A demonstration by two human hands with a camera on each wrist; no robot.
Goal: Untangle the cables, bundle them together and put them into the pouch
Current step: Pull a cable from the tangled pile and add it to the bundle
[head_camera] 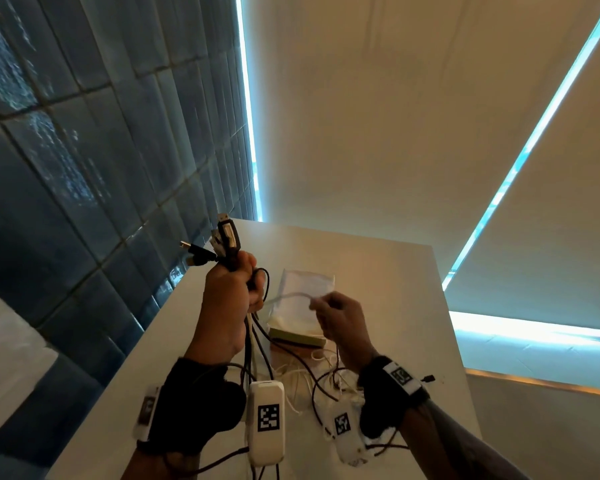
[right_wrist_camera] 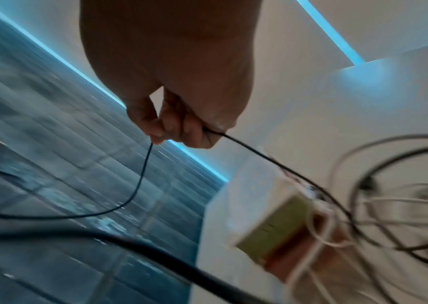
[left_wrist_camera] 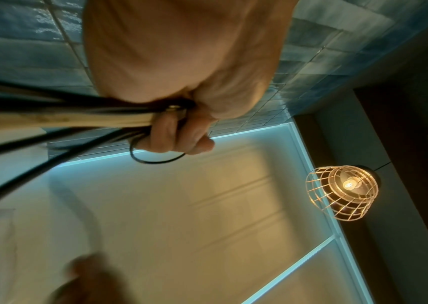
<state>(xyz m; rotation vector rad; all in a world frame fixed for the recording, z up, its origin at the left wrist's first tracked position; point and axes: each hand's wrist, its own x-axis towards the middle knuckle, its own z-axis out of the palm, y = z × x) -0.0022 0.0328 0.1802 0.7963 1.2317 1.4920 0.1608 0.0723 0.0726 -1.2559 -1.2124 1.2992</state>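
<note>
My left hand (head_camera: 238, 285) is raised above the white table (head_camera: 395, 271) and grips a bundle of black and white cables (head_camera: 253, 344). Their USB plugs (head_camera: 226, 241) stick up out of the fist. The left wrist view shows that left hand (left_wrist_camera: 176, 133) wrapped round the cable bundle (left_wrist_camera: 77, 115). To the right, my right hand (head_camera: 321, 304) pinches one thin cable (head_camera: 288, 295) that runs across to the left fist. In the right wrist view my right hand (right_wrist_camera: 179, 135) pinches the thin cable (right_wrist_camera: 140, 181). The white pouch (head_camera: 307, 306), olive green at its near end, lies on the table under both hands.
A tangle of loose cables (head_camera: 312, 375) lies on the table in front of the pouch (right_wrist_camera: 267, 226). A blue tiled wall (head_camera: 84, 168) runs along the table's left edge. A wire-cage lamp (left_wrist_camera: 343, 191) hangs overhead. The table's right edge (head_camera: 454, 334) drops off.
</note>
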